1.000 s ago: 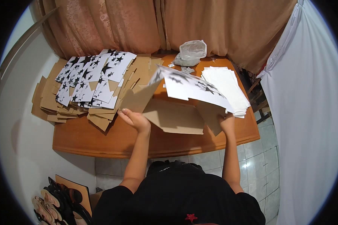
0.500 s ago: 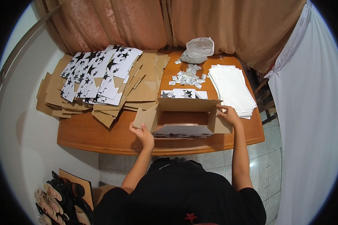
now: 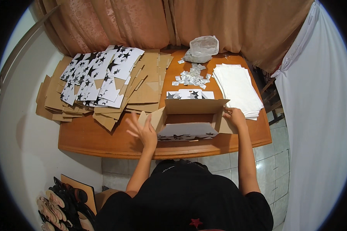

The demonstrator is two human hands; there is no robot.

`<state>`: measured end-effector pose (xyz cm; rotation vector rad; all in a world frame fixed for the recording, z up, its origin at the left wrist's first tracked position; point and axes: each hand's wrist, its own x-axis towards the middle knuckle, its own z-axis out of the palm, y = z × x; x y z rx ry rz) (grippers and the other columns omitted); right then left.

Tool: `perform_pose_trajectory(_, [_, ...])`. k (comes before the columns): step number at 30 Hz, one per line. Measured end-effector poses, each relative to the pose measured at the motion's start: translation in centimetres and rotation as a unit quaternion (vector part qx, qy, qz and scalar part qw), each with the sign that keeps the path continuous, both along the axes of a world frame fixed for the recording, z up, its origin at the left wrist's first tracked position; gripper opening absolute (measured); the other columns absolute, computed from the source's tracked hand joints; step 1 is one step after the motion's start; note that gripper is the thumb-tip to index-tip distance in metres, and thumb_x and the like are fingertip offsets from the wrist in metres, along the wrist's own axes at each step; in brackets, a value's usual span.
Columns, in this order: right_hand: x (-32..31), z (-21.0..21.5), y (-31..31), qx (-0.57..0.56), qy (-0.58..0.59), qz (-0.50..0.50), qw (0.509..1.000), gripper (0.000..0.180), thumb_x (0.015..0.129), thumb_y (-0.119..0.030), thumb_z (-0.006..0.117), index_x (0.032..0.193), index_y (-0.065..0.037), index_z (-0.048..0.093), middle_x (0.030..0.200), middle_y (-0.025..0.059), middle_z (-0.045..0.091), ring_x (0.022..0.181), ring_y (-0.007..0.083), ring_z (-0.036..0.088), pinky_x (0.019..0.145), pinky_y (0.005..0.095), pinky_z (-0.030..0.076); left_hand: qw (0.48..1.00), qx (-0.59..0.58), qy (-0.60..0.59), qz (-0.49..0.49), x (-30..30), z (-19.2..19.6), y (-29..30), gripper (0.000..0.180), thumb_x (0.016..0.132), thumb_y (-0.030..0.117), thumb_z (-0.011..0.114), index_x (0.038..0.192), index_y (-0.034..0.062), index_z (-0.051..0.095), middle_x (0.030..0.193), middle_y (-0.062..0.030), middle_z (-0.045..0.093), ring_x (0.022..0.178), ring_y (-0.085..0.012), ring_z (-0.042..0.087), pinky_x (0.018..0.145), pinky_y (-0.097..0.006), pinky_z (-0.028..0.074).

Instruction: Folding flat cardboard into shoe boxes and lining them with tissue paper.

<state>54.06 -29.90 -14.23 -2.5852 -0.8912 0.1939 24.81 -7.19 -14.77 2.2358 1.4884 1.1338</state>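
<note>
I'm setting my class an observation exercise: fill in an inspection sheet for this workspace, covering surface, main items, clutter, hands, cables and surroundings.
Surface: brown wooden table, curved front edge.
Main items: star-printed cardboard box, top open, near the front edge; flat cartons piled at left; white sheets stacked at right.
Clutter: small packets lying loose in front of a plastic bag.
Hands: left hand spread at the box's left flap, contact unclear; right hand gripping the right flap.
Cables: nothing seen.
Surroundings: brown curtain behind; white cloth at right; footwear at lower left; tiled floor.
</note>
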Motion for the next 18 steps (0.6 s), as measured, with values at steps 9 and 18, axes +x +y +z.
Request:
perform_pose_trajectory(9, [-2.7,0.1,2.1,-0.251,-0.213,-0.055,0.943,0.019,0.077,-0.031,0.066,0.087,-0.015,0.070,0.083,0.0063,0.065,0.088,0.0242,0.059,0.087,0.0528,0.034,0.855,-0.143,0.374,-0.330,1.1,3.1,1.4,0.108,0.056,0.074,0.060,0.133,0.0002,0.039,0.147,-0.0216,0.014,0.137,-0.0395,-0.001,0.094,-0.070,-0.011])
perform_pose_trajectory(18, [-6.1,-0.5,5.0,-0.094,-0.149,-0.109,0.978,0.044,0.073,-0.028,0.069,0.107,-0.003,0.058,0.108,0.0127,0.057,0.099,0.0265,0.054,0.088,0.0504,0.037,0.819,-0.232,0.392,-0.348,1.0,-0.7,1.5,0.150,0.036,0.081,0.065,0.141,-0.0034,-0.002,0.146,-0.0236,-0.013,0.135,-0.0387,-0.014,0.100,-0.064,-0.004])
